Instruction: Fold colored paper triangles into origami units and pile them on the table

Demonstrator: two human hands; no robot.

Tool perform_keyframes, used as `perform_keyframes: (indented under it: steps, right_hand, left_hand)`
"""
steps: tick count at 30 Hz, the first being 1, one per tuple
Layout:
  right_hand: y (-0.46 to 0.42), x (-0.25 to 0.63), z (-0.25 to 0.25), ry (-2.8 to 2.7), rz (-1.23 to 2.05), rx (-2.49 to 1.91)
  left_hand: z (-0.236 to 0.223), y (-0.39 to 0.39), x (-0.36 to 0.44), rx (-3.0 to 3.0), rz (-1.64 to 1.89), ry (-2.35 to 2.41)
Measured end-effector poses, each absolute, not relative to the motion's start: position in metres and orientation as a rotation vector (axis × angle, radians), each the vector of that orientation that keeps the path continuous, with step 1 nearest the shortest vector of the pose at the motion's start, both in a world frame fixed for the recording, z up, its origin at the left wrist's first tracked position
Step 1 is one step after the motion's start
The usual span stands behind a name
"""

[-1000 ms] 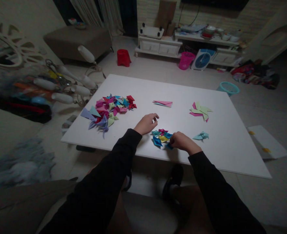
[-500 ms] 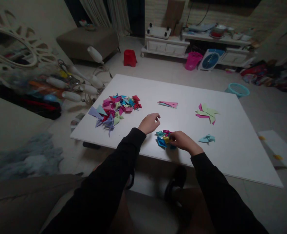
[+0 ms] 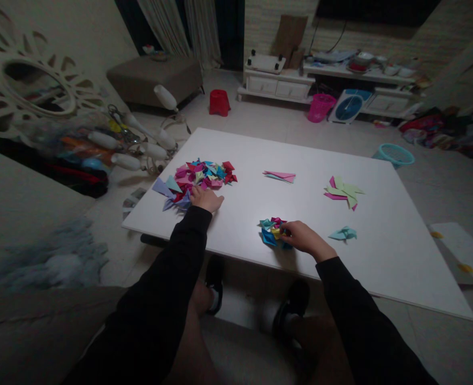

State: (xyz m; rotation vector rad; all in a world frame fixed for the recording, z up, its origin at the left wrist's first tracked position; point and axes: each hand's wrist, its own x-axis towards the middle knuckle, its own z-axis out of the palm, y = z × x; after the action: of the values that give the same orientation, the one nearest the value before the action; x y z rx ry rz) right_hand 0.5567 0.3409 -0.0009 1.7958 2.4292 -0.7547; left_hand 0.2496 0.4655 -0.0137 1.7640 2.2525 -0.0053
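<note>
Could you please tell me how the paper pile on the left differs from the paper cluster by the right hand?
The paper pile is larger and spreads wider than the paper cluster. The pile includes lavender pieces; the visible part of the cluster shows none. The left hand covers part of the pile's near side, while the right hand covers part of the cluster's right side. Both are colourful folded paper on the white table.

We have a paper pile (image 3: 204,174) on the left of the worktop (image 3: 381,256), a paper cluster (image 3: 275,233) near centre, folded strips (image 3: 281,176) far behind it, crossed papers (image 3: 344,190) far right, and a folded bird (image 3: 344,233) before them.
</note>
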Motion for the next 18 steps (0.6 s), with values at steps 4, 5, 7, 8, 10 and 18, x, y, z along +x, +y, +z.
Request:
perform_keyframes:
  steps: [4, 5, 7, 8, 10, 18]
  right_hand:
    - [0.346, 0.558, 0.001, 2.388, -0.735, 1.803]
    - [0.347, 0.559, 0.001, 2.386, -0.735, 1.801]
    - [0.349, 0.558, 0.002, 2.393, -0.735, 1.799]
    - [0.349, 0.558, 0.002, 2.401, -0.736, 1.798]
    - [0.348, 0.557, 0.004, 2.412, -0.738, 1.798]
    - [0.338, 0.556, 0.005, 2.448, -0.728, 1.794]
  left_hand:
    - [-0.017, 0.475, 0.233, 1.770, -0.030, 2.232]
    - [-0.017, 0.476, 0.231, 1.777, -0.035, 2.226]
    - [-0.016, 0.477, 0.229, 1.786, -0.056, 2.219]
    - [-0.014, 0.476, 0.230, 1.791, -0.066, 2.218]
    - [-0.012, 0.475, 0.233, 1.820, -0.071, 2.219]
    - [-0.006, 0.467, 0.243, 1.889, -0.088, 2.219]
